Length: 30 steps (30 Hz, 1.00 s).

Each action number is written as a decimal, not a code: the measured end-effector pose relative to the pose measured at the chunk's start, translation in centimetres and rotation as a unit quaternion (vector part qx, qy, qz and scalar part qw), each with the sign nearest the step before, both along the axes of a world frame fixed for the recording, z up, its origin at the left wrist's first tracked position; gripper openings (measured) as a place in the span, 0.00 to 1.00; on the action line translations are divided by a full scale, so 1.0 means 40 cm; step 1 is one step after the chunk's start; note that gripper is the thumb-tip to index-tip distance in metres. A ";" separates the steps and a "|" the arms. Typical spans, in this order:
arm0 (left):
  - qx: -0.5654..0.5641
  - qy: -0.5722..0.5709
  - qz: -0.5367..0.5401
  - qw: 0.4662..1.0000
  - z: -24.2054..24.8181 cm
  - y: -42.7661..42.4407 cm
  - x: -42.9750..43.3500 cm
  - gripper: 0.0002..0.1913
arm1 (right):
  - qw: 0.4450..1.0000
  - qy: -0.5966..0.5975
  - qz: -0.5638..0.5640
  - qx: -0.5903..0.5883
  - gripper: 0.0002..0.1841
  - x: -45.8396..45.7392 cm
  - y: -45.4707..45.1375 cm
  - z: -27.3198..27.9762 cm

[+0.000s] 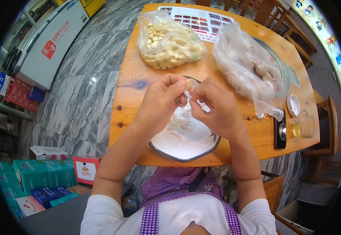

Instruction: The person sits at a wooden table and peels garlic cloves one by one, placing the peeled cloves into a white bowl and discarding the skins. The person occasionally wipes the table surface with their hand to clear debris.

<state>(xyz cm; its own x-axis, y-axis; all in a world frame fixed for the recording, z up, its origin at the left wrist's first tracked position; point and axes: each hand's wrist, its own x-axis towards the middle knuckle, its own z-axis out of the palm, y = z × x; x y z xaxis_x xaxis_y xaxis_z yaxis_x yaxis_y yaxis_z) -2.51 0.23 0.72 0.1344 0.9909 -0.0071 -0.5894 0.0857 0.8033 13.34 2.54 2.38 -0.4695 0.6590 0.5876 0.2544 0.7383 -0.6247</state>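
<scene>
Between the thumb and fingers of my left hand [164,98] is a garlic clove [189,84]. My right hand [217,105] pinches a pale strip of garlic skin [187,94] just below the clove. Both hands are above a white dish with a dark rim [185,149], where loose garlic skins [183,122] lie. Beyond my left hand stands a clear plastic bag of peeled garlic cloves [170,44]. A second, whitish plastic bag [241,64] holds whole garlic bulbs [261,69] beyond my right hand.
The wooden table [129,117] also bears a printed menu sheet [199,20], a black phone [280,132], a small white dish [293,105] and a glass mug with yellow liquid [304,127]. Boxes [41,173] are stacked at lower left. A chest freezer [53,44] stands at upper left.
</scene>
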 end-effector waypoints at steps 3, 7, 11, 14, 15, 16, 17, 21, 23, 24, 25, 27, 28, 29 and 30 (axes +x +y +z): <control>-0.016 -0.028 0.019 0.999 0.000 -0.001 -0.002 0.08 | 0.999 -0.038 0.019 0.026 0.10 0.002 -0.005 0.003; -0.017 -0.040 0.080 0.996 0.000 0.003 -0.004 0.07 | 0.998 -0.052 0.033 0.019 0.10 0.007 -0.011 0.010; 0.026 -0.001 0.074 0.997 0.007 0.014 -0.023 0.08 | 0.997 -0.072 0.026 0.015 0.10 0.013 -0.008 0.012; 0.040 0.040 0.049 0.997 -0.001 0.006 -0.008 0.09 | 0.997 0.011 -0.011 -0.076 0.08 0.016 -0.002 0.009; 0.048 0.055 0.039 0.997 -0.002 0.005 -0.007 0.09 | 0.993 0.035 -0.014 -0.114 0.08 0.018 -0.001 0.008; 0.042 0.077 0.034 0.996 -0.003 0.003 -0.005 0.09 | 0.987 0.059 -0.017 -0.149 0.08 0.018 -0.001 0.008; 0.064 0.076 0.024 0.995 -0.004 0.001 -0.003 0.09 | 0.979 0.084 -0.019 -0.183 0.08 0.019 0.000 0.008; 0.078 0.088 0.004 0.993 -0.002 -0.005 -0.004 0.08 | 0.980 0.099 0.015 -0.171 0.09 0.018 -0.001 0.011; 0.078 0.093 -0.001 0.993 0.000 -0.007 -0.004 0.08 | 0.987 0.075 0.016 -0.143 0.09 0.022 0.000 0.015; 0.081 0.099 -0.002 0.992 0.001 -0.008 -0.004 0.08 | 0.990 0.063 0.016 -0.129 0.09 0.024 0.001 0.016; 0.084 0.104 -0.003 0.991 0.001 -0.009 -0.004 0.07 | 0.991 0.065 0.019 -0.115 0.09 0.025 0.002 0.016; 0.084 0.110 -0.005 0.990 0.002 -0.009 -0.005 0.07 | 0.994 0.069 0.026 -0.087 0.09 0.027 0.005 0.014; 0.081 0.113 -0.005 0.990 0.002 -0.009 -0.004 0.07 | 0.994 0.077 0.031 -0.072 0.09 0.026 0.007 0.012; 0.083 0.112 -0.005 0.990 0.001 -0.009 -0.004 0.07 | 0.994 0.084 0.036 -0.058 0.09 0.025 0.010 0.009; 0.082 0.111 -0.004 0.990 0.001 -0.009 -0.003 0.07 | 0.994 0.090 0.040 -0.044 0.09 0.024 0.014 0.007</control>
<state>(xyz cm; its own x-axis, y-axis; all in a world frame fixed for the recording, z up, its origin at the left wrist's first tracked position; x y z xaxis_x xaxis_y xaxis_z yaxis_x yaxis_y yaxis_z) -2.64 -0.14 0.74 0.1546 0.9802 0.1241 -0.3970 -0.0534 0.9163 14.30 3.09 2.67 -0.4148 0.6755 0.6096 0.0743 0.6929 -0.7172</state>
